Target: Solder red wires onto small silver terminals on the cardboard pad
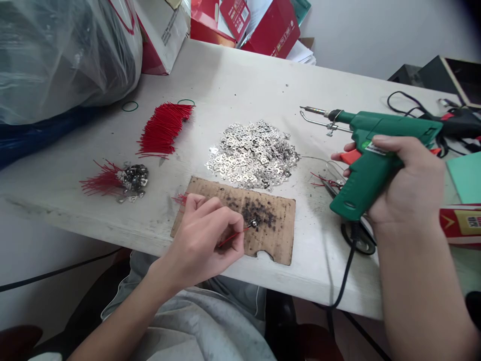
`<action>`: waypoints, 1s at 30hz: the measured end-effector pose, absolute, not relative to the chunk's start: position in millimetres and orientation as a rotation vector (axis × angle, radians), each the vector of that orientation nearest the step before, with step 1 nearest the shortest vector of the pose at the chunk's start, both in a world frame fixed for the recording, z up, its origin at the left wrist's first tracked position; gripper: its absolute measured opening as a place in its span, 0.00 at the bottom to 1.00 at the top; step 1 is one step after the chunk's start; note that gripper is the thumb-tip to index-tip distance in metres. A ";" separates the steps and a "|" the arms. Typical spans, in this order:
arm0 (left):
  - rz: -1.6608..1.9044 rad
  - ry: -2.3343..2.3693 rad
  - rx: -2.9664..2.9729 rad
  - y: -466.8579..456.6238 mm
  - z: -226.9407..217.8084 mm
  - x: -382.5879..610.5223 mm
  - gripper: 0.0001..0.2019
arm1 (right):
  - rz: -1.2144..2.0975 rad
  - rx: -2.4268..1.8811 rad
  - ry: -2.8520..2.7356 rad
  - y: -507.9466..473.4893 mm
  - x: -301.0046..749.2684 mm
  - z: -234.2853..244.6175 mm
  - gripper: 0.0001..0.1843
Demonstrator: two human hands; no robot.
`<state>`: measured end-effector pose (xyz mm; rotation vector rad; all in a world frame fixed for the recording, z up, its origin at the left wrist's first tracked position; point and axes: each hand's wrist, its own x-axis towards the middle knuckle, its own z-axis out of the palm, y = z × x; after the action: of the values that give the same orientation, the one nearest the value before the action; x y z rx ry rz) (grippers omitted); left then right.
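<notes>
My left hand (208, 235) pinches a thin red wire (232, 237) over a scorched piece of cardboard (280, 245). At the wire's tip is a small metal tab (254, 223), lying against the blackened patch. My right hand (404, 180) grips a green soldering gun (387, 135) by its handle, above the table's right side. Its tip points left, well apart from the wire. Beyond the cardboard lies a heap of flat silver metal tabs (255, 153). A stack of red wires (163, 130) is at its left, and nearer sits a bunch of wires with tabs attached (116, 181).
A large plastic bag (67, 55) fills the back left. Red and white boxes (270, 30) stand behind the table (210, 75). Below the right hand are a roll-like dark object (358, 240) and the gun's black cord (347, 276). A red packet (460, 225) lies far right.
</notes>
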<state>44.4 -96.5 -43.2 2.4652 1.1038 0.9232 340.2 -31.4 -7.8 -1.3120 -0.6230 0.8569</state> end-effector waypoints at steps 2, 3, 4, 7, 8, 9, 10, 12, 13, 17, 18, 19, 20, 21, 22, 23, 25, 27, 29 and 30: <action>0.922 1.113 2.459 -96.2 -43.4 44.5 0.13 | 0.855 -1.310 -0.620 -31.1 339.8 -8.0 0.06; 0.926 1.114 2.455 -96.2 -43.2 44.4 0.13 | 0.850 -1.310 -0.620 -31.0 339.5 -8.0 0.07; 0.928 1.113 2.450 -96.4 -42.9 44.2 0.14 | 0.845 -1.309 -0.624 -30.9 339.2 -7.9 0.07; 0.921 1.107 2.439 -97.2 -41.6 43.4 0.13 | 0.831 -1.291 -0.626 -30.2 338.3 -7.7 0.06; 0.913 1.100 2.440 -97.5 -41.3 43.2 0.13 | 0.828 -1.287 -0.625 -29.9 338.0 -7.7 0.06; 0.904 1.092 2.443 -97.7 -41.0 43.1 0.13 | 0.826 -1.285 -0.622 -29.7 337.7 -7.7 0.05; 0.894 1.087 2.448 -97.8 -40.8 43.2 0.13 | 0.820 -1.281 -0.620 -29.4 337.5 -7.7 0.05; 0.894 1.093 2.455 -97.7 -40.8 43.5 0.13 | 0.810 -1.273 -0.617 -29.1 337.0 -7.8 0.05; 0.901 1.103 2.456 -97.6 -40.9 43.6 0.12 | 0.806 -1.268 -0.617 -28.9 336.8 -7.9 0.05; 0.915 1.130 2.457 -97.0 -41.6 44.2 0.13 | 0.795 -1.253 -0.623 -28.4 336.4 -9.1 0.06; 0.915 1.132 2.458 -96.9 -41.8 44.3 0.13 | 0.793 -1.252 -0.626 -28.4 336.4 -9.4 0.06; 0.917 1.133 2.457 -96.8 -42.0 44.4 0.13 | 0.791 -1.253 -0.627 -28.4 336.6 -9.6 0.06; 0.919 1.134 2.455 -96.7 -42.3 44.4 0.13 | 0.791 -1.257 -0.630 -28.6 337.0 -9.6 0.06; 0.923 1.136 2.453 -96.6 -42.7 44.4 0.13 | 0.790 -1.263 -0.632 -29.0 337.4 -9.4 0.07; 0.921 1.140 2.450 -96.4 -43.0 44.4 0.12 | 0.789 -1.272 -0.635 -29.5 337.9 -9.1 0.07; 0.921 1.142 2.447 -96.3 -43.4 44.2 0.12 | 0.789 -1.283 -0.637 -30.0 338.4 -8.5 0.07; 0.931 1.146 2.439 -96.3 -44.2 43.7 0.12 | 0.803 -1.312 -0.643 -30.9 339.3 -7.2 0.07; 0.942 1.150 2.431 -96.2 -44.8 43.1 0.12 | 0.804 -1.328 -0.650 -31.2 339.7 -6.1 0.07; 0.952 1.155 2.423 -96.2 -45.3 42.6 0.12 | 0.786 -1.325 -0.661 -30.9 339.8 -5.7 0.08; 0.953 1.157 2.420 -96.2 -45.5 42.5 0.12 | 0.776 -1.319 -0.665 -30.6 339.8 -5.8 0.09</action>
<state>42.5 -96.2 -45.5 2.4200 1.1571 0.9534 339.8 -30.6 -5.8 -1.3192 -0.6655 0.7758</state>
